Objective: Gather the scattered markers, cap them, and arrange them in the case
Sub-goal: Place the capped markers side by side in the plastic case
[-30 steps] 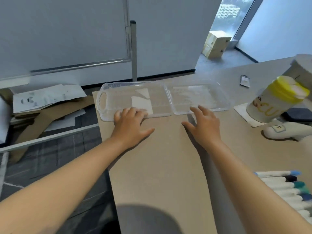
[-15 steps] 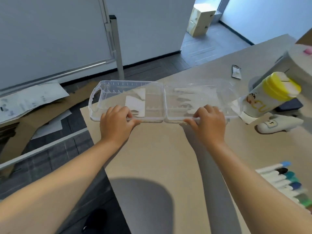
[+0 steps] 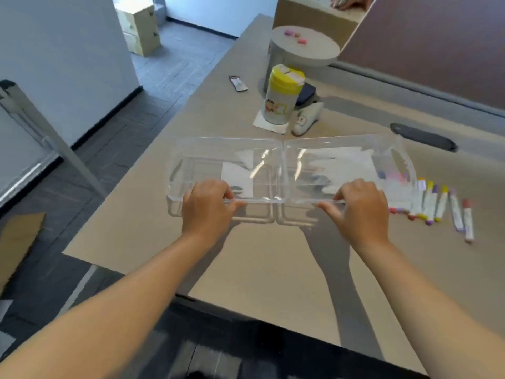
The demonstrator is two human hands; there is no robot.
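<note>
A clear plastic case [image 3: 284,149] lies spread open in two halves, lifted a little above the tan table [image 3: 267,269]; its shadow falls beneath it. My left hand [image 3: 205,206] grips the near rim of the left half. My right hand [image 3: 358,206] grips the near rim of the right half. Several white markers [image 3: 437,203] with yellow, purple and red caps lie in a row on the table just right of the case, some partly seen through its right end.
Beyond the case stand a yellow-lidded cup [image 3: 281,97] on a paper napkin, a white device [image 3: 306,119] and a round grey container [image 3: 306,47]. A dark oval grommet [image 3: 423,136] sits at right. A small wrapper [image 3: 238,83] lies further back. The table's left edge drops to the floor.
Both hands closed on the case's near rim, lifted it and carried it right, toward the markers. My view swung to the right.
</note>
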